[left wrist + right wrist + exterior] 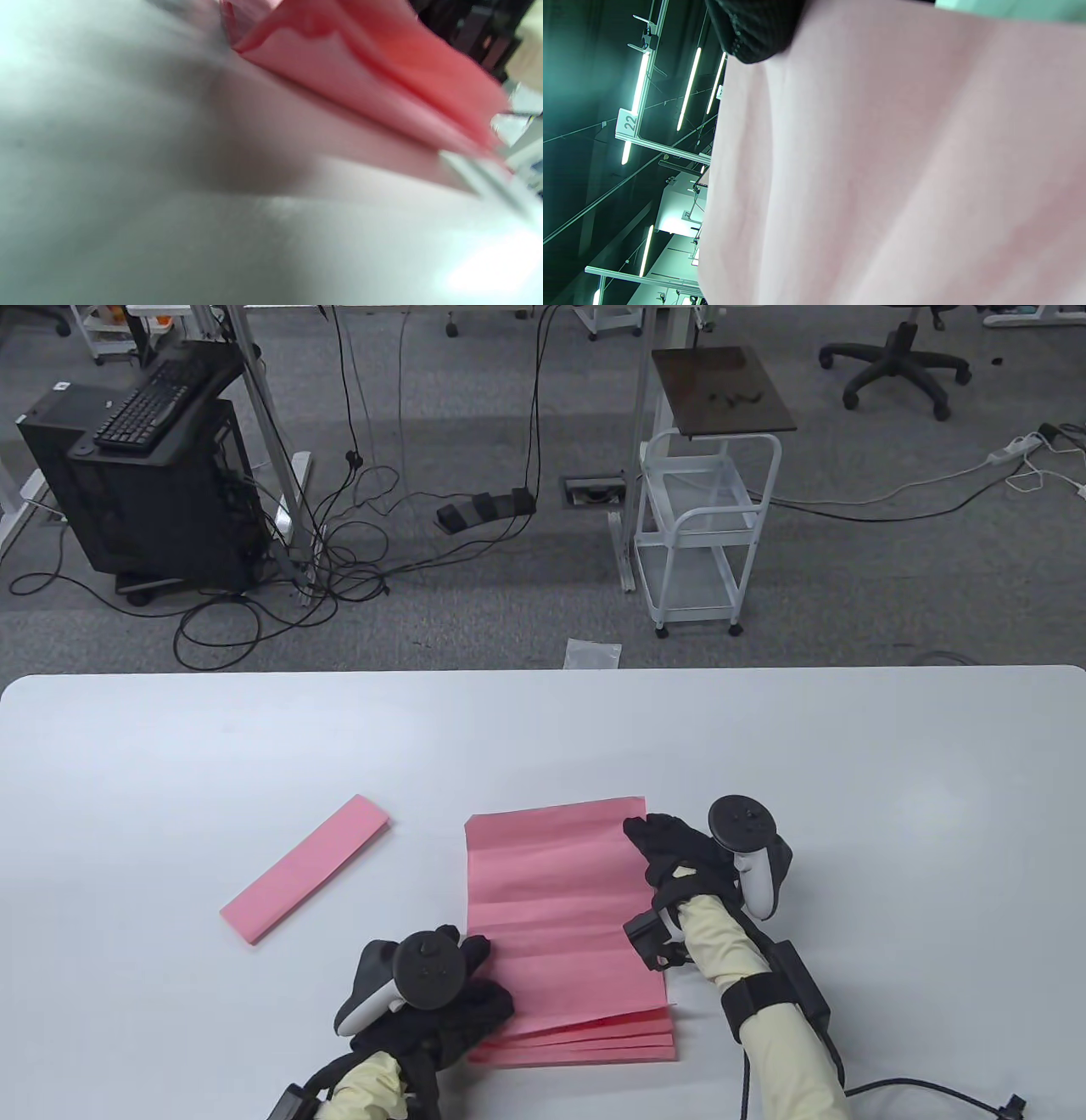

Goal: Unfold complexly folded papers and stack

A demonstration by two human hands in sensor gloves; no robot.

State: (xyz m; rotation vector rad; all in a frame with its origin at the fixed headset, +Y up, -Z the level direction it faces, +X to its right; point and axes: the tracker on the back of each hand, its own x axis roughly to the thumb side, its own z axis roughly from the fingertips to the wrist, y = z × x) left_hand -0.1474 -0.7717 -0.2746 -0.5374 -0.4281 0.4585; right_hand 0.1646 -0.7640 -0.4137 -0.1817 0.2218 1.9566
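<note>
Flanking the unfolded sheet [556, 891]: left hand [450, 993], right hand [679, 853].

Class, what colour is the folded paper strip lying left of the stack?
Pink; the folded paper strip shows best in the table view.
</note>
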